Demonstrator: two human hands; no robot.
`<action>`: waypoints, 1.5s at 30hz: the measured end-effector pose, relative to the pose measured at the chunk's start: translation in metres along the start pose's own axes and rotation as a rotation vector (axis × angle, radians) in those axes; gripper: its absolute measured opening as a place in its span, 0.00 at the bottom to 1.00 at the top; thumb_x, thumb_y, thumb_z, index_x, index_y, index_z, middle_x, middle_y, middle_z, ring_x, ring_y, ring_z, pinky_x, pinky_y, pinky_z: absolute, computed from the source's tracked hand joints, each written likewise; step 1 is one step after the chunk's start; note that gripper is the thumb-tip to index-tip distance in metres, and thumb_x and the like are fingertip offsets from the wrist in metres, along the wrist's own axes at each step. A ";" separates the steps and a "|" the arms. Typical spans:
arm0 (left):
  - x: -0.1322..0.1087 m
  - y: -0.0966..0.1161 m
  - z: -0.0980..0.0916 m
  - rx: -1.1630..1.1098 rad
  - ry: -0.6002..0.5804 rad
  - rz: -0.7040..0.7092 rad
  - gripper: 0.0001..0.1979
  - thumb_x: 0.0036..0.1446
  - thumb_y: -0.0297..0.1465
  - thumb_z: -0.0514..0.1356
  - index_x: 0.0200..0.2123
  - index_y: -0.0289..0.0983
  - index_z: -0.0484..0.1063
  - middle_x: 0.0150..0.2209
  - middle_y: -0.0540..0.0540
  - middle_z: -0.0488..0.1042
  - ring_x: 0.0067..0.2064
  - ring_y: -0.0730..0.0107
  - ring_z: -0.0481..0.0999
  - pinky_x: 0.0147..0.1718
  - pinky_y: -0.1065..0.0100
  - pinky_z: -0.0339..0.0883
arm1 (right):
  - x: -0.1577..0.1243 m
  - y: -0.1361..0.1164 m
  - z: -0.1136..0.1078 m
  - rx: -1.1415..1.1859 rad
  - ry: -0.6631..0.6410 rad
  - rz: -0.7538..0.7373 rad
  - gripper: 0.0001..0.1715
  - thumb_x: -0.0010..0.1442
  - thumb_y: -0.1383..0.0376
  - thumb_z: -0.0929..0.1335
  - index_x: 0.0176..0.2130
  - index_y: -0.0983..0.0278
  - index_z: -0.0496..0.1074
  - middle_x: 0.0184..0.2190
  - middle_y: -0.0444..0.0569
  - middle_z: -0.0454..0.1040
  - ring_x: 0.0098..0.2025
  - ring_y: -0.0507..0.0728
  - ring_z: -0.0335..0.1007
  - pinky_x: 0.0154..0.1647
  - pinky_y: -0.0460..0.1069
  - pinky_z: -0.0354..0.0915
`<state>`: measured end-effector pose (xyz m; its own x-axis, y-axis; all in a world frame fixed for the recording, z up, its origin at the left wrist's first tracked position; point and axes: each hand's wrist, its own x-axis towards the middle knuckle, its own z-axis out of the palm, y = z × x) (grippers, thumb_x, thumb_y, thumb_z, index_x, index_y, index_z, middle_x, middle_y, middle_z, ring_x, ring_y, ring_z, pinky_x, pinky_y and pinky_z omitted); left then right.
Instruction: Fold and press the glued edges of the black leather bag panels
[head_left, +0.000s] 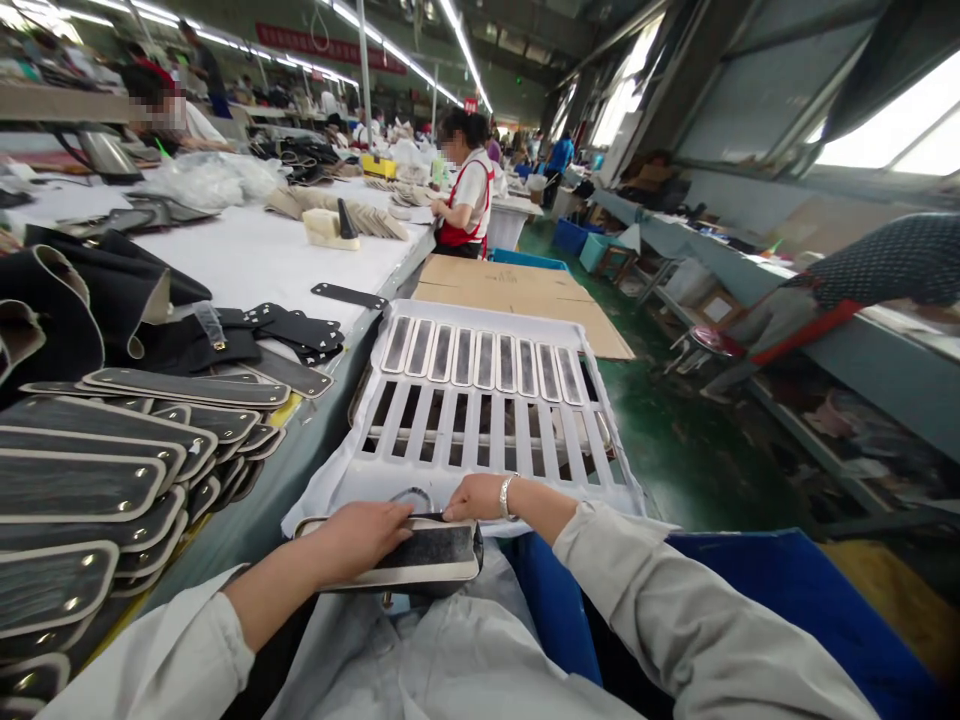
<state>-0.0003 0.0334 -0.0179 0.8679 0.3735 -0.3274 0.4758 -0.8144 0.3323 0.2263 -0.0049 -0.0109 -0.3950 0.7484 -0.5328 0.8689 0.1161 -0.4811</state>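
Note:
Close to my body, a dark strap-like piece with a cream edge [439, 548] looks folded over, its end turned toward the right. My left hand [360, 540] is wrapped over its left part, fingers lying along the top. At the upper edge, my right hand [478, 497] pinches the same piece between thumb and fingers; a silver bracelet circles that wrist. Just beyond both hands stands a white slotted plastic tray [352, 485]. Several dark panels with pale borders [463, 358] lie side by side in a row across its far half.
Stacked dark straps with cream edging and metal studs [82, 485] cover the left table edge. Black material [112, 290] lies behind them. Beyond the tray is a cardboard sheet [517, 300]; a blue bin [780, 600] stands at right. A co-worker in a red apron [469, 190] stands ahead.

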 end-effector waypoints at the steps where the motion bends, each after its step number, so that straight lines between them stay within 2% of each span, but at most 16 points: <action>1: -0.005 -0.009 0.001 -0.001 -0.001 -0.007 0.21 0.63 0.35 0.43 0.57 0.40 0.60 0.51 0.42 0.72 0.50 0.60 0.72 0.47 0.62 0.64 | 0.003 0.000 -0.001 0.016 -0.023 -0.010 0.16 0.58 0.57 0.64 0.35 0.64 0.78 0.26 0.44 0.75 0.29 0.50 0.67 0.29 0.43 0.59; 3: -0.014 -0.022 0.004 0.008 0.006 -0.008 0.21 0.62 0.30 0.43 0.58 0.41 0.59 0.54 0.44 0.70 0.52 0.63 0.71 0.50 0.64 0.62 | 0.008 -0.002 -0.002 0.038 -0.074 -0.033 0.18 0.59 0.57 0.64 0.40 0.63 0.77 0.32 0.46 0.77 0.34 0.52 0.69 0.34 0.44 0.62; 6: -0.020 -0.028 0.009 0.042 0.010 0.006 0.23 0.60 0.27 0.44 0.59 0.39 0.57 0.55 0.43 0.68 0.53 0.63 0.69 0.51 0.63 0.60 | 0.015 -0.003 0.001 0.098 -0.123 -0.090 0.22 0.61 0.55 0.62 0.50 0.61 0.71 0.44 0.49 0.75 0.43 0.55 0.70 0.43 0.46 0.63; 9: -0.018 -0.028 0.010 0.073 -0.004 0.042 0.24 0.59 0.26 0.44 0.60 0.37 0.56 0.55 0.41 0.68 0.53 0.61 0.69 0.51 0.61 0.60 | 0.018 0.001 0.006 0.211 -0.153 -0.130 0.26 0.62 0.54 0.60 0.56 0.62 0.65 0.52 0.50 0.70 0.51 0.56 0.67 0.52 0.47 0.60; 12: -0.015 -0.029 0.011 0.092 -0.017 0.064 0.26 0.58 0.25 0.45 0.60 0.38 0.54 0.54 0.41 0.69 0.51 0.60 0.70 0.50 0.62 0.61 | 0.022 0.007 0.009 0.263 -0.182 -0.147 0.28 0.63 0.53 0.59 0.58 0.63 0.63 0.57 0.50 0.64 0.57 0.55 0.61 0.58 0.47 0.54; 18: -0.012 -0.028 0.008 0.077 -0.028 0.080 0.24 0.59 0.27 0.44 0.59 0.36 0.57 0.49 0.39 0.72 0.47 0.57 0.72 0.46 0.59 0.64 | 0.034 0.005 0.008 0.342 -0.294 -0.198 0.27 0.64 0.55 0.59 0.59 0.63 0.61 0.58 0.48 0.62 0.59 0.53 0.58 0.61 0.47 0.51; 22: -0.009 -0.033 -0.009 -0.039 -0.078 0.070 0.22 0.62 0.32 0.43 0.57 0.38 0.61 0.50 0.41 0.73 0.48 0.58 0.73 0.46 0.59 0.65 | 0.039 0.007 0.009 0.428 -0.289 -0.205 0.29 0.61 0.53 0.61 0.58 0.64 0.63 0.58 0.50 0.63 0.58 0.54 0.60 0.61 0.48 0.52; 26: -0.008 -0.049 -0.024 -0.270 -0.121 0.122 0.20 0.60 0.32 0.48 0.55 0.43 0.65 0.54 0.49 0.70 0.53 0.65 0.70 0.52 0.66 0.60 | 0.042 0.013 0.011 0.478 -0.287 -0.186 0.30 0.61 0.51 0.62 0.57 0.62 0.63 0.57 0.48 0.64 0.57 0.54 0.61 0.60 0.49 0.54; 28: -0.008 -0.056 -0.023 -0.350 -0.097 0.145 0.19 0.61 0.34 0.48 0.54 0.46 0.66 0.54 0.52 0.70 0.53 0.67 0.69 0.53 0.69 0.59 | 0.044 0.014 0.009 0.459 -0.308 -0.177 0.30 0.61 0.51 0.62 0.57 0.63 0.63 0.57 0.49 0.63 0.58 0.55 0.59 0.60 0.49 0.52; 30: -0.010 -0.058 -0.017 -0.336 -0.071 0.134 0.19 0.62 0.35 0.47 0.54 0.48 0.66 0.53 0.53 0.71 0.53 0.67 0.70 0.52 0.69 0.59 | 0.045 0.012 0.007 0.423 -0.345 -0.181 0.29 0.62 0.52 0.61 0.58 0.63 0.63 0.58 0.49 0.62 0.59 0.54 0.58 0.61 0.49 0.51; 33: -0.013 -0.057 -0.006 -0.264 -0.048 0.130 0.20 0.61 0.31 0.47 0.55 0.46 0.64 0.54 0.52 0.69 0.54 0.66 0.69 0.52 0.68 0.59 | 0.048 0.004 0.006 0.392 -0.380 -0.237 0.27 0.64 0.54 0.58 0.58 0.63 0.62 0.59 0.48 0.60 0.60 0.53 0.57 0.61 0.48 0.50; 37: -0.015 -0.049 0.003 -0.232 -0.021 0.137 0.22 0.60 0.28 0.47 0.57 0.45 0.63 0.54 0.49 0.69 0.53 0.65 0.70 0.50 0.69 0.60 | 0.056 -0.009 0.011 0.404 -0.347 -0.306 0.24 0.65 0.58 0.58 0.57 0.63 0.63 0.59 0.48 0.61 0.60 0.53 0.56 0.62 0.48 0.49; 41: -0.015 -0.047 0.003 -0.202 -0.020 0.122 0.23 0.60 0.28 0.47 0.58 0.48 0.60 0.52 0.51 0.71 0.50 0.65 0.72 0.47 0.68 0.63 | 0.066 -0.020 0.018 0.433 -0.320 -0.323 0.24 0.65 0.60 0.58 0.58 0.63 0.62 0.58 0.48 0.62 0.59 0.53 0.57 0.62 0.49 0.49; 45: -0.025 -0.066 -0.005 -0.308 -0.003 0.123 0.19 0.63 0.34 0.46 0.55 0.48 0.64 0.51 0.52 0.72 0.51 0.68 0.72 0.50 0.69 0.62 | 0.068 -0.024 0.018 0.437 -0.273 -0.301 0.24 0.65 0.59 0.58 0.58 0.64 0.62 0.58 0.50 0.62 0.59 0.54 0.57 0.62 0.51 0.49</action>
<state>-0.0529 0.0803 -0.0273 0.9213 0.2793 -0.2707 0.3888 -0.6802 0.6214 0.1733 0.0313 -0.0475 -0.7177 0.5229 -0.4599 0.5262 -0.0254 -0.8500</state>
